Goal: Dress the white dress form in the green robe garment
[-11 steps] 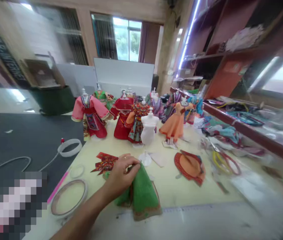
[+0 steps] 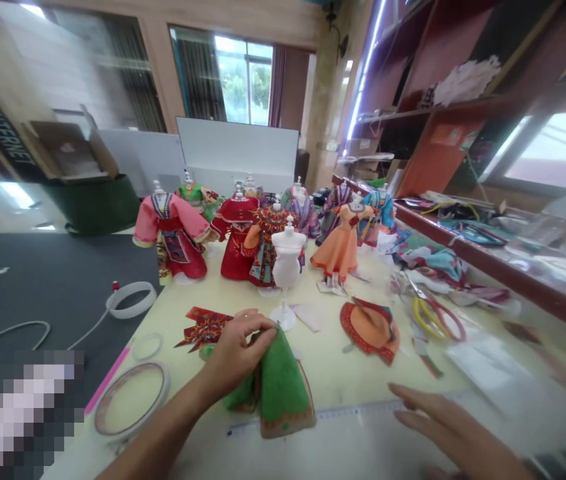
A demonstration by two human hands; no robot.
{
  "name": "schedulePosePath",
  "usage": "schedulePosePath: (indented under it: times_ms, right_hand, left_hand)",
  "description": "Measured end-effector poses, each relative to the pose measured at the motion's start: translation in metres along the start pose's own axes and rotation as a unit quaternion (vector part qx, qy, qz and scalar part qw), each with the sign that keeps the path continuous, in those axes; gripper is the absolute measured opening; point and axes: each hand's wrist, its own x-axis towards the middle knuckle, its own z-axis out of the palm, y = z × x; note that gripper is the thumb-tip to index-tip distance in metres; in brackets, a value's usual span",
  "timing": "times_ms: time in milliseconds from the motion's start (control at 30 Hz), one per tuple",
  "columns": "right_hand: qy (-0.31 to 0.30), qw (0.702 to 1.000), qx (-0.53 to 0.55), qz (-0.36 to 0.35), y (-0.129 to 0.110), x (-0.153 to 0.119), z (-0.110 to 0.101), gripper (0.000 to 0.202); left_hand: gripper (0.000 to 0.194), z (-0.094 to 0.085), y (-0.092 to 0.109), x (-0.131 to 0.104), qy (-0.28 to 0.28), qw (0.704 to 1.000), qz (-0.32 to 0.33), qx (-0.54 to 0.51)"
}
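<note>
My left hand (image 2: 245, 343) pinches the top of a small green garment piece (image 2: 285, 380) with a tan hem, which hangs over the front of the table. My right hand (image 2: 433, 413) holds nothing, its fingers apart, above the table at the lower right. A clear ruler (image 2: 357, 409) lies between the hands, partly behind the green cloth. Just beyond my left hand stands a bare white mini dress form (image 2: 289, 260). A red patterned cloth piece (image 2: 205, 328) lies left of the hand, and an orange cloth piece with red trim (image 2: 370, 327) rests to the right.
Several small dress forms in costumes, among them a pink robe (image 2: 175, 233) and an orange dress (image 2: 340, 243), stand at the back. Tape rolls (image 2: 131, 400) and a pink stick (image 2: 107, 380) lie at left. Scissors (image 2: 433, 313) and fabric scraps (image 2: 437, 260) are at right.
My right hand has come into view at the lower right. My left hand still grips the green garment piece. The whole view has shifted slightly.
</note>
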Motion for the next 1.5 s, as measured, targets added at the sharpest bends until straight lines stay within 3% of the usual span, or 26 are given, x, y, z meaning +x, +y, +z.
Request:
schedulePosePath:
  times_ms: [67, 100, 233, 300, 367, 400, 467, 600, 700, 833, 967, 1067, 1167, 1267, 1367, 1500]
  right_hand:
    - [0.019, 0.996, 0.078, 0.024, -0.013, 0.028, 0.002, 0.011]
    - [-0.001, 0.990, 0.133, 0.046, -0.020, 0.041, 0.003, 0.009]
    - [-0.080, 0.921, 0.344, 0.166, -0.035, 0.074, 0.008, 0.041]
    - [-0.086, 0.902, 0.377, 0.195, -0.034, 0.082, 0.013, 0.038]
    - [-0.047, 0.905, 0.370, 0.205, -0.032, 0.090, 0.018, 0.024]
    - [-0.018, 0.909, 0.362, 0.207, -0.032, 0.095, 0.021, 0.017]
    - [0.020, 0.908, 0.367, 0.199, -0.034, 0.112, 0.029, 0.026]
    - [0.003, 0.887, 0.433, 0.158, -0.046, 0.154, 0.047, 0.041]
    - [-0.037, 0.878, 0.449, 0.158, -0.054, 0.174, 0.051, 0.019]
    - [-0.031, 0.875, 0.462, 0.142, -0.048, 0.170, 0.045, 0.017]
    - [-0.054, 0.836, 0.535, 0.109, -0.036, 0.154, 0.040, 0.016]
    - [-0.075, 0.805, 0.578, 0.108, -0.034, 0.146, 0.044, 0.016]
    - [-0.057, 0.774, 0.619, 0.117, -0.036, 0.141, 0.053, 0.017]
    - [-0.018, 0.730, 0.669, 0.136, -0.038, 0.136, 0.059, 0.017]
    - [0.008, 0.708, 0.692, 0.142, -0.039, 0.132, 0.062, 0.015]
    - [0.007, 0.698, 0.700, 0.149, -0.039, 0.125, 0.063, 0.016]
  left_hand:
    - [0.019, -0.002, 0.002, 0.001, -0.001, 1.000, -0.005, -0.006]
    - [0.019, -0.002, 0.003, 0.001, -0.001, 1.000, -0.009, -0.011]
    - [0.020, -0.005, 0.004, 0.003, 0.001, 0.999, -0.028, -0.027]
    - [0.020, -0.005, 0.005, 0.003, -0.006, 0.999, -0.035, -0.035]
    - [0.020, -0.005, 0.007, 0.003, -0.017, 0.998, -0.035, -0.041]
    - [0.020, -0.005, 0.008, 0.004, -0.023, 0.998, -0.033, -0.044]
    - [0.019, -0.004, 0.012, 0.004, -0.033, 0.997, -0.029, -0.055]
    - [0.015, -0.004, 0.021, 0.006, -0.040, 0.995, -0.032, -0.087]
    - [0.015, -0.006, 0.024, 0.005, -0.029, 0.989, -0.070, -0.126]
    - [0.023, -0.014, 0.019, -0.001, -0.054, 0.973, -0.123, -0.188]
    - [0.030, -0.020, 0.007, -0.009, -0.100, 0.956, -0.130, -0.244]
    - [0.033, -0.021, 0.000, -0.009, -0.077, 0.896, -0.127, -0.418]
    - [0.036, -0.022, -0.003, -0.004, -0.016, 0.763, -0.157, -0.627]
    - [0.036, -0.023, -0.003, 0.001, 0.059, 0.640, -0.221, -0.734]
    - [0.036, -0.022, -0.005, 0.000, 0.113, 0.585, -0.255, -0.762]
    - [0.032, -0.021, -0.011, -0.009, 0.140, 0.561, -0.266, -0.772]
